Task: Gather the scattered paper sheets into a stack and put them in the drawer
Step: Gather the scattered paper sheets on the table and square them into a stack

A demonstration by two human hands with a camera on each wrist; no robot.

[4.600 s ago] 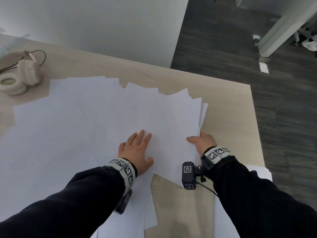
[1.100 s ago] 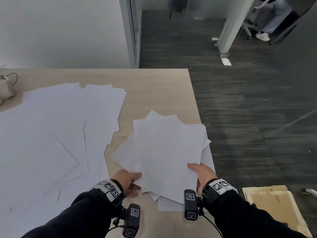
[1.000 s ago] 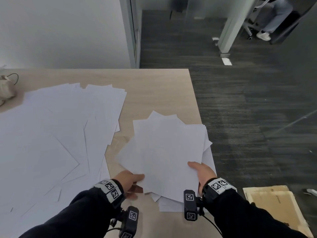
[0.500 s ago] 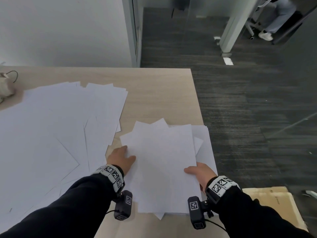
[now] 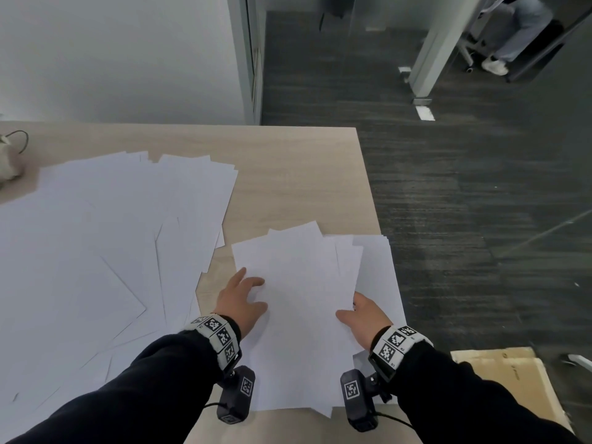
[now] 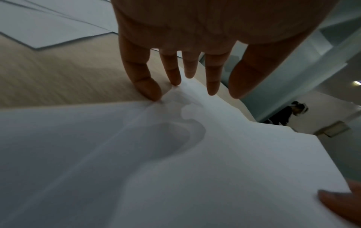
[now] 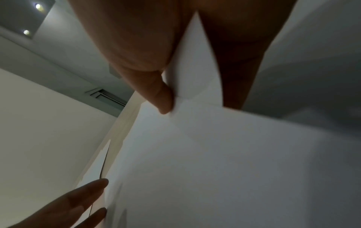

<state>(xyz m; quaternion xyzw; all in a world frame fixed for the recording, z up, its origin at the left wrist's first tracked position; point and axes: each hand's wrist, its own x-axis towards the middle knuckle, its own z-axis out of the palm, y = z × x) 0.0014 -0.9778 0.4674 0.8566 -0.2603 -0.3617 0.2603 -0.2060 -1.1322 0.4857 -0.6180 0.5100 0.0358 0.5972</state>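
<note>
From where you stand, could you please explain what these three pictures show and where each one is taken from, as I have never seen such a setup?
There is no machine here: a person wears one camera on the head and one on each wrist, with patterned marker bands on both wrists.

The head view looks down at a wooden desk. The left hand has straight fingers touching the left edge of a small, uneven pile of white sheets. The right hand pinches the pile's right edge between thumb and fingers. Many loose sheets remain spread to the left.

The left wrist view looks along the left hand's fingers at the paper. The right wrist view shows the thumb clamped on the sheets. No drawer is in view.
</note>
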